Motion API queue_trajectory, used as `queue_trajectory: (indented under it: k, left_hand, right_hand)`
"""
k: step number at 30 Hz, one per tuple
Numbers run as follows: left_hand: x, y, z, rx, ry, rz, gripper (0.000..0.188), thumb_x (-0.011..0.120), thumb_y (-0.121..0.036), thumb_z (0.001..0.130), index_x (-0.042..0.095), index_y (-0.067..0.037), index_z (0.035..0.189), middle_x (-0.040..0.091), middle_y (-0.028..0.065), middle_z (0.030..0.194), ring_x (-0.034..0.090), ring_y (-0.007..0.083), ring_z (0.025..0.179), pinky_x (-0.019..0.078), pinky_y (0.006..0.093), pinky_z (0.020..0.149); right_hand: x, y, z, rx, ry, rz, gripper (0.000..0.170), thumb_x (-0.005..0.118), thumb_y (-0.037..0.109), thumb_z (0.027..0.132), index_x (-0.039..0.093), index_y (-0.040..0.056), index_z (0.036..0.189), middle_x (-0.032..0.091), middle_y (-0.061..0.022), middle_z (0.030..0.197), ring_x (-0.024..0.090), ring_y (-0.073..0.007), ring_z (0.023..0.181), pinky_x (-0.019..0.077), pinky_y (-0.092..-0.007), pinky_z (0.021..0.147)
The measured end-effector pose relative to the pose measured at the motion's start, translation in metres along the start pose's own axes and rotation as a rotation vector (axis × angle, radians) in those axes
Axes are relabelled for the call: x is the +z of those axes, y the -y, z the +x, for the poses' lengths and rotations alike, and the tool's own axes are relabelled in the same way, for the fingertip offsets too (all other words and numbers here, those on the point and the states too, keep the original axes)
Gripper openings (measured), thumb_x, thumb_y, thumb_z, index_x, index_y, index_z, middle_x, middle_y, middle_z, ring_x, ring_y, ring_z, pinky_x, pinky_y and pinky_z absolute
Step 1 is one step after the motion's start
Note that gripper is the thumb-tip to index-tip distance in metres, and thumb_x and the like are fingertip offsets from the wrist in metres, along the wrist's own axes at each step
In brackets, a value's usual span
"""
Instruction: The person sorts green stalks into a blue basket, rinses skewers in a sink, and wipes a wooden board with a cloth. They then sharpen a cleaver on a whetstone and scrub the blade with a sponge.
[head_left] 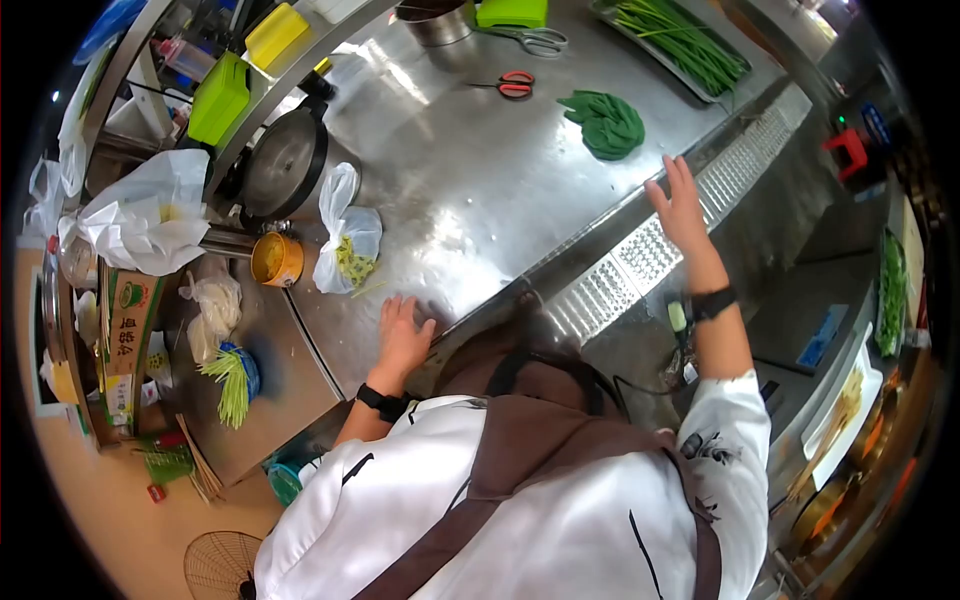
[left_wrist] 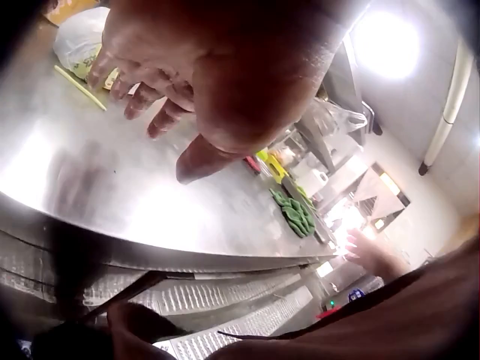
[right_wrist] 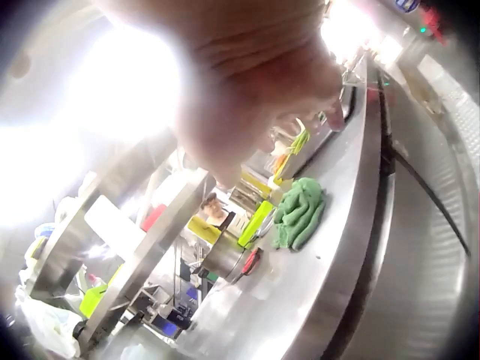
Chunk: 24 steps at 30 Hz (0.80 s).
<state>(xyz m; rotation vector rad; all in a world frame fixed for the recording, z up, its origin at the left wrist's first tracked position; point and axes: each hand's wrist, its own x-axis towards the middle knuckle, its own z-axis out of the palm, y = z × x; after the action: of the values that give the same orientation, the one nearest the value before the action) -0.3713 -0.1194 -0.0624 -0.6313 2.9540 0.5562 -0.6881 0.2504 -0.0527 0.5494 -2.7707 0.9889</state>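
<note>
My left hand [head_left: 402,338] is close over the steel table [head_left: 450,240] near its front edge, fingers loosely spread and holding nothing. Beyond its fingertips sits a knotted clear plastic bag [head_left: 345,245] with chopped yellow-green bits inside; a pale green stalk [left_wrist: 80,88] lies beside it in the left wrist view. My right hand [head_left: 683,212] is raised at the table's right edge with fingers extended, also holding nothing. Nearest to it lies a crumpled green cloth [head_left: 608,125], seen too in the right wrist view as a bunched cloth [right_wrist: 298,215].
Red-handled scissors [head_left: 515,84], grey-handled scissors [head_left: 540,41] and a metal pot [head_left: 437,22] stand further back. A tray of long green vegetables [head_left: 680,45] is at the far right corner. On the left are a lidded pan [head_left: 285,165] and an orange tub [head_left: 277,260]. A perforated metal grate [head_left: 640,262] runs along the edge.
</note>
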Motion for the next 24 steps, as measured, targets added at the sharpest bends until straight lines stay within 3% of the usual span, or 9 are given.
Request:
queue_trajectory:
  k: [5,8,9,12,14,16,20,22,24]
  left_hand:
    - [-0.009,0.009,0.022,-0.166,-0.107,-0.057,0.054,0.065,-0.027,0.078,0.052,0.002,0.122,0.045,0.0261,0.131,0.037,0.0418,0.125,0.0285,0.0459,0.107]
    - [-0.022,0.014,0.026,-0.184,-0.139,-0.276,0.045,0.062,-0.025,0.081,0.053,0.0,0.118,0.048,0.0244,0.127,0.038,0.0404,0.125,0.0309,0.0446,0.106]
    - [-0.028,0.007,0.027,-0.212,-0.171,-0.351,0.043,0.061,-0.025,0.082,0.054,0.0,0.116,0.05,0.0239,0.124,0.04,0.04,0.123,0.0321,0.0441,0.105]
    - [0.003,0.008,0.018,-0.367,-0.308,-0.315,0.042,0.061,-0.022,0.08,0.055,0.001,0.114,0.051,0.0229,0.121,0.043,0.0397,0.118,0.0348,0.0437,0.102]
    - [0.013,-0.006,0.004,-0.504,-0.28,-0.359,0.043,0.061,-0.021,0.08,0.054,0.002,0.115,0.05,0.0229,0.122,0.042,0.0389,0.119,0.0346,0.0433,0.103]
    - [0.002,-0.026,-0.01,-0.589,-0.19,-0.432,0.044,0.063,-0.021,0.081,0.054,0.003,0.117,0.049,0.0229,0.124,0.041,0.0374,0.121,0.0339,0.0417,0.104]
    - [0.01,-0.038,-0.036,-0.689,-0.339,-0.468,0.044,0.064,-0.021,0.08,0.054,0.004,0.114,0.051,0.0215,0.12,0.043,0.0367,0.117,0.0369,0.0407,0.1]
    - [0.032,-0.041,-0.048,-0.752,-0.514,-0.447,0.039,0.064,-0.018,0.08,0.055,0.003,0.112,0.055,0.0205,0.113,0.048,0.0371,0.11,0.0394,0.0416,0.096]
    - [0.034,-0.062,-0.059,-0.738,-0.624,-0.339,0.036,0.064,-0.016,0.079,0.057,0.002,0.11,0.057,0.0202,0.11,0.05,0.0376,0.107,0.0404,0.0413,0.095]
  right_hand:
    - [0.046,-0.001,0.1,-0.095,-0.035,-0.123,0.06,0.057,0.042,0.086,0.046,0.0031,0.13,0.039,-0.0297,0.135,0.035,-0.0428,0.127,0.0306,-0.0463,0.105]
    - [0.099,-0.035,0.145,-0.174,0.057,-0.261,0.057,0.055,0.042,0.087,0.05,0.0001,0.126,0.046,-0.0302,0.128,0.037,-0.0449,0.125,0.0279,-0.0477,0.106]
    - [0.125,-0.071,0.161,-0.262,0.08,-0.175,0.058,0.055,0.041,0.087,0.05,-0.0029,0.124,0.047,-0.0294,0.128,0.039,-0.0451,0.123,0.0291,-0.0481,0.105]
    - [0.145,-0.059,0.176,-0.51,0.155,-0.288,0.058,0.059,0.025,0.084,0.042,-0.0048,0.131,0.041,-0.028,0.134,0.038,-0.0436,0.124,0.0297,-0.0477,0.105]
    - [0.149,-0.03,0.164,-0.761,0.312,-0.228,0.061,0.06,0.016,0.081,0.037,-0.0038,0.134,0.038,-0.0259,0.138,0.036,-0.0432,0.126,0.0274,-0.0476,0.107]
    - [0.144,0.019,0.125,-0.848,0.538,-0.079,0.067,0.065,0.011,0.074,0.038,-0.0019,0.135,0.038,-0.0261,0.137,0.034,-0.0429,0.128,0.0242,-0.0469,0.109]
    - [0.143,0.149,0.047,-1.203,1.01,0.041,0.076,0.07,0.017,0.068,0.038,0.0018,0.135,0.031,-0.0214,0.143,0.023,-0.0445,0.133,0.0203,-0.0542,0.108]
    - [0.16,0.19,0.027,-1.419,1.105,0.029,0.076,0.072,0.021,0.068,0.04,0.004,0.135,0.033,-0.0182,0.143,0.025,-0.0405,0.134,0.0217,-0.0525,0.108]
    - [0.173,0.225,0.016,-1.502,1.117,0.092,0.071,0.07,0.018,0.072,0.039,0.0069,0.135,0.035,-0.0131,0.143,0.027,-0.0334,0.134,0.0213,-0.051,0.108]
